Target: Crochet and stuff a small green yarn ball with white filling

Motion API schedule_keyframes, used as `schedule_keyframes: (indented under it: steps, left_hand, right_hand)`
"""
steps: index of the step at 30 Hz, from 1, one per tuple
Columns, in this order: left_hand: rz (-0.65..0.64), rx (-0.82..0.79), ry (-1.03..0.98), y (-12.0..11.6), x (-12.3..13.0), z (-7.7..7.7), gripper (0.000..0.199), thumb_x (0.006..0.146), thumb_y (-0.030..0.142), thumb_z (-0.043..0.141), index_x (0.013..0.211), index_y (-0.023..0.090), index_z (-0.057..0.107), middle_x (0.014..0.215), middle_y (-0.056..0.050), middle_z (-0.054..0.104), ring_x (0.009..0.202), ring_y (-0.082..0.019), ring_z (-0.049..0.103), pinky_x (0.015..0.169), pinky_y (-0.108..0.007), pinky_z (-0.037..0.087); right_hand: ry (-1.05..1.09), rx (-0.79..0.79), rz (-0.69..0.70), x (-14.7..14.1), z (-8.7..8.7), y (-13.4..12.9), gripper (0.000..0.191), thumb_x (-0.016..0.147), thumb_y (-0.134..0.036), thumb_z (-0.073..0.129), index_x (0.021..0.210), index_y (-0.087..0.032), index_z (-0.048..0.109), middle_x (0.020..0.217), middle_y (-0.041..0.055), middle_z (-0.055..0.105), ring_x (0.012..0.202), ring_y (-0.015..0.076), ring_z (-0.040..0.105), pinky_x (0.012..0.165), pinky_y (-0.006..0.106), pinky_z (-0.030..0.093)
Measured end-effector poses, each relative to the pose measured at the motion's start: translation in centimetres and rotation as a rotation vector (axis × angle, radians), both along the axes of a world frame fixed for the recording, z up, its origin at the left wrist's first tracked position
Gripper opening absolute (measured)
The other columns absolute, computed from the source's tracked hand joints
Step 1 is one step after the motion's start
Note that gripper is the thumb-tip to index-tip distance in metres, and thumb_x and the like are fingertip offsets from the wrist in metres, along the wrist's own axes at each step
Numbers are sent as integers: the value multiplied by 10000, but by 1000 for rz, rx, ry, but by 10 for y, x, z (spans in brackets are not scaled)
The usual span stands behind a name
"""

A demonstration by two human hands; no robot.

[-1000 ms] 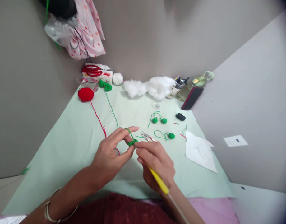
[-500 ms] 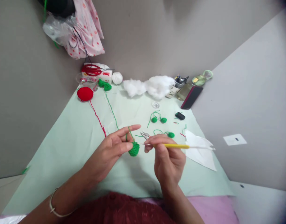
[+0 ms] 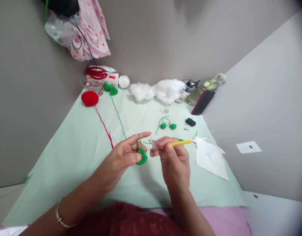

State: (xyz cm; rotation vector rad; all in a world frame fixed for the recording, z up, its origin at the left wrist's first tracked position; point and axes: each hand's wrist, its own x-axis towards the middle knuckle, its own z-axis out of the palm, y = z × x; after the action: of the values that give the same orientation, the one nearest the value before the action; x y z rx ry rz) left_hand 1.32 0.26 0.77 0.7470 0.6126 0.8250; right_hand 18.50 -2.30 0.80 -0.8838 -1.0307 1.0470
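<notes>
My left hand pinches a small green crocheted piece between thumb and fingers. Green yarn loops over its raised index finger. In my right hand is a crochet hook with a yellow handle, gripped like a pen. The thin metal shaft points left, and its tip meets the top edge of the green piece. Small scissors lie just behind my right fingertips, partly hidden by them.
Behind the hands lie small green balls, a black case and white stuffing. Red yarn and green yarn sit back left. A phone leans by a bottle. White cloth lies right.
My right hand has moved slightly left and the hook's handle has tilted up at its far end. The green piece has turned in my left fingers.
</notes>
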Motion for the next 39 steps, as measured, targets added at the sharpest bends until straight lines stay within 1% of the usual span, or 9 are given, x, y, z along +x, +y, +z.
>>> schedule_keyframes:
  steps: [5, 9, 12, 18, 25, 29, 34, 37, 39]
  left_hand:
    - [-58, -20, -87, -1, 0, -4, 476, 817, 287, 739, 1289, 225, 749, 927, -39, 644, 843, -178, 547, 791, -303, 457]
    - [25, 77, 48, -7, 4, -6, 465, 873, 264, 773, 1332, 314, 711, 1046, -23, 690, 1044, -201, 608, 973, -322, 462]
    - [35, 124, 140, -8, 2, -5, 416, 928, 304, 750, 1337, 364, 704, 1002, 2, 673, 938, -160, 603, 925, -291, 483]
    - [53, 163, 211, -4, -7, -1, 366, 901, 343, 784, 1264, 318, 746, 934, -4, 649, 820, -149, 599, 799, -274, 512]
    - [88, 199, 232, -4, -8, 2, 369, 875, 294, 805, 1242, 312, 762, 895, 4, 617, 829, -142, 579, 824, -276, 500]
    - [128, 206, 281, -6, -7, 3, 365, 867, 275, 792, 1231, 291, 767, 896, -8, 615, 853, -159, 577, 779, -277, 486]
    - [252, 186, 418, -10, 0, 4, 419, 843, 261, 796, 1257, 307, 747, 913, -9, 592, 888, -182, 559, 692, -260, 455]
    - [230, 112, 262, -10, 2, 2, 535, 828, 255, 812, 1349, 291, 694, 905, 1, 606, 851, -167, 565, 748, -272, 474]
    - [132, 2, 106, -7, 1, 1, 567, 829, 288, 824, 1377, 259, 681, 875, 5, 608, 801, -149, 561, 776, -284, 478]
  right_hand:
    - [87, -87, 54, 2, 3, 3, 215, 974, -372, 683, 836, -216, 737, 721, 8, 664, 594, 137, 604, 570, 287, 546]
    - [-126, 63, 4, -5, -1, -1, 165, 998, -346, 662, 935, -256, 785, 847, 37, 750, 783, 186, 689, 703, 334, 587]
    - [-249, 154, -76, -7, -4, -3, 144, 1003, -271, 660, 993, -280, 803, 918, 41, 781, 901, 200, 705, 786, 352, 583]
    - [-37, -7, -10, -4, -1, 3, 210, 990, -391, 670, 888, -222, 740, 806, 30, 742, 629, 141, 624, 594, 287, 546]
    - [-92, 36, 39, 0, 1, -1, 207, 1049, -357, 578, 947, -224, 700, 859, 38, 765, 681, 152, 671, 656, 315, 576]
    - [-298, 149, 3, 3, 4, -7, 208, 1068, -233, 521, 1019, -240, 723, 937, 43, 766, 776, 166, 701, 721, 341, 584]
    - [-822, 444, -111, 1, 2, -14, 268, 1024, -132, 546, 1188, -279, 698, 1036, 63, 788, 926, 212, 742, 793, 376, 607]
    - [-1089, 613, -230, -1, -7, -15, 361, 971, -96, 623, 1263, -296, 696, 1105, 89, 780, 978, 229, 740, 787, 369, 620]
    - [-1051, 637, -279, -2, -11, -15, 355, 971, -100, 632, 1253, -299, 716, 1092, 90, 776, 992, 234, 732, 783, 371, 616]
